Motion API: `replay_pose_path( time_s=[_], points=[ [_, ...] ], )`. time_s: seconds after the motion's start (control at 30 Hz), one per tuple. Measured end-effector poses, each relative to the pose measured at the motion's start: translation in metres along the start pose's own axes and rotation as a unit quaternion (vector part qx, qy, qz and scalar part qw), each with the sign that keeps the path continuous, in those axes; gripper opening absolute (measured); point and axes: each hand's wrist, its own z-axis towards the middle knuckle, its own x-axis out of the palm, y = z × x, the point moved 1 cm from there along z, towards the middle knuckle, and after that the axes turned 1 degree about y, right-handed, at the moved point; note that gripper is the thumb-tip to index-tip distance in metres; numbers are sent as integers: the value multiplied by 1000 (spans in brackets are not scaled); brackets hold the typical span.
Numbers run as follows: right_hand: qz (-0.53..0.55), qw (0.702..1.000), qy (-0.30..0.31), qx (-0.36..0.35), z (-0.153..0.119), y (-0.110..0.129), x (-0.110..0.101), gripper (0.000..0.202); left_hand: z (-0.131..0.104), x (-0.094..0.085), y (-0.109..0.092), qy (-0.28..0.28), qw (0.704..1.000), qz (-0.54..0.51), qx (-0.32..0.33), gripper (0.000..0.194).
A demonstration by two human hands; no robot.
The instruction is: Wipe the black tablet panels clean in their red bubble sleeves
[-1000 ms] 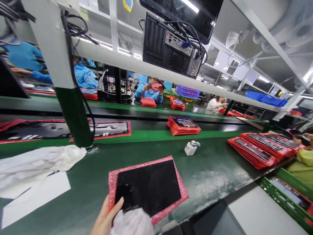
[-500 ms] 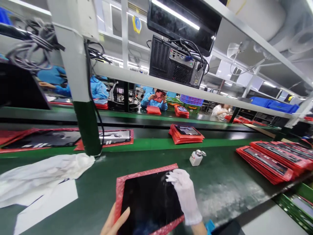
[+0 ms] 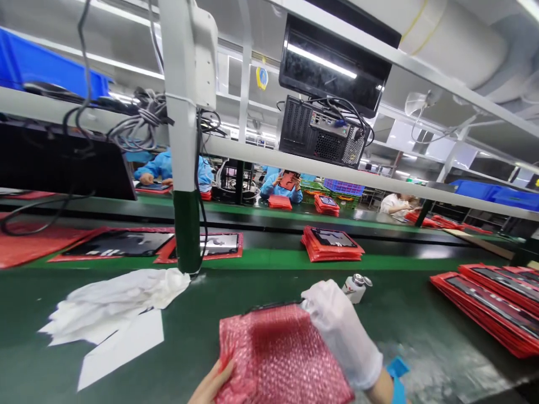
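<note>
A red bubble-wrap pouch (image 3: pixel 286 348) faces me above the green bench, with a thin dark panel edge (image 3: pixel 273 306) showing along its far side. The rest of that panel is hidden by the wrap. My bare left hand (image 3: pixel 215 379) grips the pouch's near left side, thumb on top. At the far right corner, my right hand (image 3: pixel 337 320), in a white glove, is closed on the pouch; its fingertips are partly hidden. Just beyond the glove stands a small white bottle with a metal top (image 3: pixel 354 288).
White cloths (image 3: pixel 122 297) and a white sheet (image 3: pixel 122 348) lie at left. Stacked red pouches with panels stand at the back (image 3: pixel 332 244) and right (image 3: pixel 492 303). A post (image 3: pixel 187 224) rises at left. Co-workers in blue (image 3: pixel 281 188) sit across the line.
The black glossy face of the panel no longer shows; red bubble wrap now faces me. My right hand has moved from the panel's surface to the pouch's far corner. The view has swung left.
</note>
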Motion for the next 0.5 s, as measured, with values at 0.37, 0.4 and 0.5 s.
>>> replay_pose_path(
  time_s=[0.37,0.4,0.5],
  points=[
    [91,992,46,75,-110,36,72,15,-11,2,0,19,999,38,7,84],
    [95,990,57,89,-99,39,80,16,-12,3,0,23,999,44,12,84],
    [103,984,86,118,-64,53,109,21,-16,5,-1,15,997,71,30,87]
  ],
)
